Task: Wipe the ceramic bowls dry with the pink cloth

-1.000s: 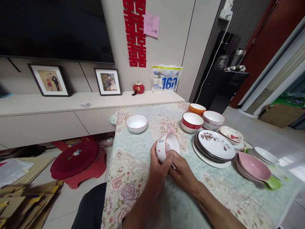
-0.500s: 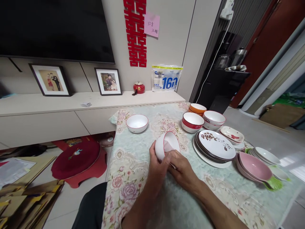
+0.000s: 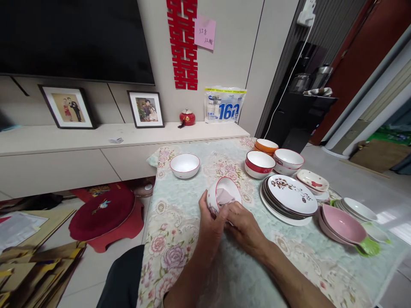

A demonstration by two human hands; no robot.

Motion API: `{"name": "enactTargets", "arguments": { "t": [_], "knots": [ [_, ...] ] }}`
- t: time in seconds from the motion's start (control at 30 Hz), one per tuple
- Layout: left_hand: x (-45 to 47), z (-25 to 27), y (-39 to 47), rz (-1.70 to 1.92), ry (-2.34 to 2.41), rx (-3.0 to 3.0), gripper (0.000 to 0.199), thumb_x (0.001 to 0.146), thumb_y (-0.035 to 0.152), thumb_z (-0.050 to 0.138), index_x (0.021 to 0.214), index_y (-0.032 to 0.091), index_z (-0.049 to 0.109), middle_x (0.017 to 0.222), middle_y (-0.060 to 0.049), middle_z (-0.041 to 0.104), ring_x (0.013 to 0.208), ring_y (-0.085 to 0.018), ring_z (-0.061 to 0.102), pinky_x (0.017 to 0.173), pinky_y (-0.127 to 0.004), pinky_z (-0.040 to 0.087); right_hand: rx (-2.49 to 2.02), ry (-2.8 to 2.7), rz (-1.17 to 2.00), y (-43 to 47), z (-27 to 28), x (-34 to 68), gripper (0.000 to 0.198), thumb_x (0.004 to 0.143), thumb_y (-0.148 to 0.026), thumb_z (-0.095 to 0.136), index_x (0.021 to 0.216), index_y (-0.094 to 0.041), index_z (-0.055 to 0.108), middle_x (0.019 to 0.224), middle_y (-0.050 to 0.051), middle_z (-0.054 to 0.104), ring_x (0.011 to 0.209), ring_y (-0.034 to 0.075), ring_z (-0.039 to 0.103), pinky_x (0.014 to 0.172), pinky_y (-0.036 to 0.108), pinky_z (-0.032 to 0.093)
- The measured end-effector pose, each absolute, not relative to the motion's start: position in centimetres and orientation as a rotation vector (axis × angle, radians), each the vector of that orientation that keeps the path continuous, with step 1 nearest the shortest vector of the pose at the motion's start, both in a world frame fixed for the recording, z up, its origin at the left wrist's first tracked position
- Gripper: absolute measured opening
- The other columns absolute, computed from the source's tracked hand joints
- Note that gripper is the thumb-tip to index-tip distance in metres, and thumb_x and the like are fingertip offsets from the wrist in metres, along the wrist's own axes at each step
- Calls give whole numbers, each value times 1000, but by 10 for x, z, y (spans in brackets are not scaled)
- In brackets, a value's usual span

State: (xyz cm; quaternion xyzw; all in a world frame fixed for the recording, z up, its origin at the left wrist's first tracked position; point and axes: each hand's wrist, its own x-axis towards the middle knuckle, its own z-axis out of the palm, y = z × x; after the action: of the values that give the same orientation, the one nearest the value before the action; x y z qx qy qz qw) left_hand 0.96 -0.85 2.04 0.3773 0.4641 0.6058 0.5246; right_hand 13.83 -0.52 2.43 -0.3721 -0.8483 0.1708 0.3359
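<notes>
A white bowl with a red rim point(image 3: 212, 193) is held tilted above the table, its opening facing up and to the right. My left hand point(image 3: 210, 218) grips it from the left and below, thumb near the rim. Inside the bowl lies a pale pinkish cloth point(image 3: 225, 196), pinched by my right hand point(image 3: 239, 220) at the near rim; some right fingers are hidden. A similar white bowl point(image 3: 185, 166) stands upright on the table, beyond and left of my hands.
On the floral tablecloth point(image 3: 180, 256), to the right, stand stacked plates point(image 3: 290, 194), red-and-white bowls point(image 3: 260, 164), orange bowls point(image 3: 266, 146), white bowls point(image 3: 289, 159) and pink leaf-shaped bowls point(image 3: 343, 224). A red stool point(image 3: 105, 209) is on the floor at left.
The held bowl has turned a little, so more of its inside and the cloth show, along with the pattern on its outer side. Both hands have shifted slightly left.
</notes>
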Motion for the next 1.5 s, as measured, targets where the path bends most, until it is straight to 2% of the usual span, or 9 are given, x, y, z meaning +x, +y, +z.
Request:
{"name": "enactTargets", "arguments": {
  "t": [0.13,0.27,0.33,0.5,0.67,0.97,1.1,1.27,1.5],
  "knots": [
    [11,20,-10,1449,1103,981,78,83,39,68,149,16,33,150,-19,48,137,-32,49,114,-45,40,-865,-2013,723,-7,25,134,23,86,-3,52,94,-23,61,91,2,58,87,18,55,75,28,46],
    [4,20,-7,1447,1114,966,65,89,42,61,146,16,40,145,-17,55,133,-30,54,113,-43,41,-880,-2327,609,-5,30,140,46,72,5,49,107,-23,61,105,5,58,99,21,53,83,33,46],
    [2,19,-4,1458,1109,929,64,89,42,61,144,16,42,145,-16,55,133,-29,53,113,-42,40,-977,-2486,478,-4,33,144,52,77,5,49,117,-26,61,113,5,60,105,23,52,88,37,44],
    [1,20,-2,1456,1108,915,66,85,40,68,142,16,47,147,-14,54,134,-29,52,113,-40,40,-1337,-2463,51,3,28,154,34,94,-7,52,118,-27,66,111,10,65,107,28,52,92,45,41],
    [0,26,-6,1420,1174,954,66,85,36,67,144,17,46,145,-13,56,132,-29,53,113,-40,39,-1490,-1954,202,15,15,174,32,91,-15,53,117,-22,71,95,9,63,88,24,59,77,34,48],
    [2,27,-10,1249,1044,1033,65,83,35,65,142,13,46,135,-15,64,119,-30,61,103,-42,48,-1402,-1651,270,24,16,184,29,88,-35,61,111,-18,68,100,9,64,91,25,61,84,40,51],
    [2,23,-8,1249,1030,1091,70,78,34,69,141,13,47,134,-15,64,117,-31,63,101,-44,50,-1158,-1824,75,18,26,179,36,94,-25,56,130,-17,59,119,15,60,110,29,57,95,45,47],
    [7,16,-9,1274,1007,1194,70,74,30,71,140,16,50,136,-13,63,123,-31,60,108,-45,45,-868,-2010,-108,-1,46,171,50,94,-11,53,143,-19,50,128,17,54,112,29,52,96,47,45],
    [9,17,-8,1251,973,1211,72,71,32,70,139,15,50,131,-13,66,118,-31,62,103,-44,48,-795,-1938,198,2,51,175,30,97,-17,52,119,-27,70,119,10,60,105,24,59,88,40,50]
  ]
}}
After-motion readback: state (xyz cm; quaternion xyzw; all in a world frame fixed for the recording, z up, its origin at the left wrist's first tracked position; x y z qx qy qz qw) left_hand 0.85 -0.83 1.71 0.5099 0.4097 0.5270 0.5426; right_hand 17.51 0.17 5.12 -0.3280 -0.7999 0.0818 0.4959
